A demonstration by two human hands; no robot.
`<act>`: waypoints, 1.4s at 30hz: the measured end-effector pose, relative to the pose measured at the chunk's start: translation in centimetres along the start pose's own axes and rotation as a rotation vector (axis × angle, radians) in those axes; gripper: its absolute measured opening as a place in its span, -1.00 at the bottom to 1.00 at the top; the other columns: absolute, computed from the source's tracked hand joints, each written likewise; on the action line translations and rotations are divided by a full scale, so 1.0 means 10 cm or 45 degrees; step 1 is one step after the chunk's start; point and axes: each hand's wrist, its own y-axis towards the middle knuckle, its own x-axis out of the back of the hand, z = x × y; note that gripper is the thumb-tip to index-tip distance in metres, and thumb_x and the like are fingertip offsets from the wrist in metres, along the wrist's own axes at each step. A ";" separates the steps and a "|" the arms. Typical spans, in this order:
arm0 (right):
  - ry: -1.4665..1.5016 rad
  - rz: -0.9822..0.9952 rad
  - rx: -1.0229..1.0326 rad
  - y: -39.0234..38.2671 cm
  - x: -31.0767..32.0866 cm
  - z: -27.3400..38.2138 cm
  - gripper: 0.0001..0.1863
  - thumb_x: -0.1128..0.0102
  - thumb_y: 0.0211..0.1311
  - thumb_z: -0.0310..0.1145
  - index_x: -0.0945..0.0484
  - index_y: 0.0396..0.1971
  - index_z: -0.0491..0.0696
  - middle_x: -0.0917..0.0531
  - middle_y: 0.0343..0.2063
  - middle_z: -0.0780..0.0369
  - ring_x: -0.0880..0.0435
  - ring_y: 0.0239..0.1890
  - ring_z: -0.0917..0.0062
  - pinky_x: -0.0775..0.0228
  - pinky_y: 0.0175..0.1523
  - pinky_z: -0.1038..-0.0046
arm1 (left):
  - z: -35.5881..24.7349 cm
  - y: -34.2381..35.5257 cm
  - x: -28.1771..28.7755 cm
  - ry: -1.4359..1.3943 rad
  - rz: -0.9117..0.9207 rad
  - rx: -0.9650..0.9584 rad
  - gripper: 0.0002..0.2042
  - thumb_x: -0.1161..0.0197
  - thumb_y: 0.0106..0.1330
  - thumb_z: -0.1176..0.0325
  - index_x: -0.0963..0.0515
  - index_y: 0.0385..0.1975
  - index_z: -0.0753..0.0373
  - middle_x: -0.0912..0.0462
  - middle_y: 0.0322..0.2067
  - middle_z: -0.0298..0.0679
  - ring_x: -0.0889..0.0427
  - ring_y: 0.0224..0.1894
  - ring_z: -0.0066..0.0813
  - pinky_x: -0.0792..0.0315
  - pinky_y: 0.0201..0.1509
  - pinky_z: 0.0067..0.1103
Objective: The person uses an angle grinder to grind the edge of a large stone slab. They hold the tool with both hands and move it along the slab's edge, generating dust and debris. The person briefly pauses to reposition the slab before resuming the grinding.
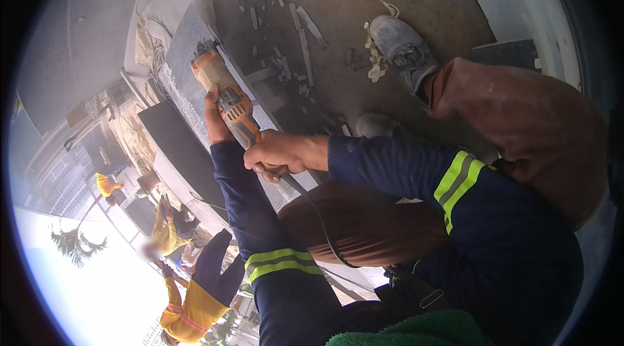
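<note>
An orange angle grinder [227, 96] is held over a grey stone slab [179, 53], its long axis running from lower right to upper left, with the head pointed up-left at the slab. The rear handle is gripped by the right hand [276, 154]; the body is clasped by the left hand [213, 115]. Stone offcuts [302, 37] are scattered on the floor beyond.

grey shoe [404, 47], stone offcuts [304, 40], yellow-clad workers [188, 310]

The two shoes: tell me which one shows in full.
The grey laced shoe farther from the hands, by the pale rag scraps. Only the other shoe's toe shows, near the right hand.
</note>
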 end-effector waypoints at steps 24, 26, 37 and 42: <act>-0.063 -0.038 -0.012 0.23 0.10 0.25 -0.87 -0.33 0.18 -0.42 -0.53 -0.49 -0.05 -0.56 -0.62 0.27 -0.58 -0.66 0.50 -0.35 -0.55 0.41 | -0.05 0.37 0.14 0.196 -0.029 -0.005 -0.40 -0.15 0.39 -0.26 -0.58 -0.04 0.26 -0.70 -0.32 -0.21 -0.71 -0.36 -0.32 -0.65 -0.29 -0.33; -0.062 -0.043 -0.017 0.20 0.08 0.21 -0.86 -0.33 0.18 -0.42 -0.53 -0.49 -0.06 -0.56 -0.62 0.27 -0.58 -0.66 0.50 -0.35 -0.55 0.41 | -0.04 0.34 0.13 0.201 -0.044 -0.022 -0.41 -0.16 0.39 -0.25 -0.58 -0.03 0.26 -0.70 -0.31 -0.21 -0.71 -0.36 -0.31 -0.65 -0.28 -0.31; -0.048 -0.052 0.000 -0.01 0.02 -0.09 -0.88 -0.29 0.18 -0.48 -0.52 -0.47 -0.12 -0.55 -0.62 0.23 -0.58 -0.66 0.45 -0.37 -0.58 0.35 | 0.14 0.04 0.17 0.111 -0.044 -0.011 -0.42 -0.20 0.39 -0.22 -0.56 -0.01 0.27 -0.70 -0.28 -0.15 -0.72 -0.36 -0.27 -0.67 -0.26 -0.29; -0.048 -0.058 0.011 -0.09 -0.04 -0.23 -0.88 -0.28 0.18 -0.48 -0.52 -0.48 -0.14 -0.55 -0.63 0.22 -0.60 -0.67 0.44 -0.36 -0.60 0.34 | 0.14 -0.15 0.16 0.072 0.002 -0.014 -0.45 -0.24 0.39 -0.15 -0.54 0.00 0.31 -0.69 -0.29 -0.13 -0.72 -0.36 -0.25 -0.67 -0.29 -0.32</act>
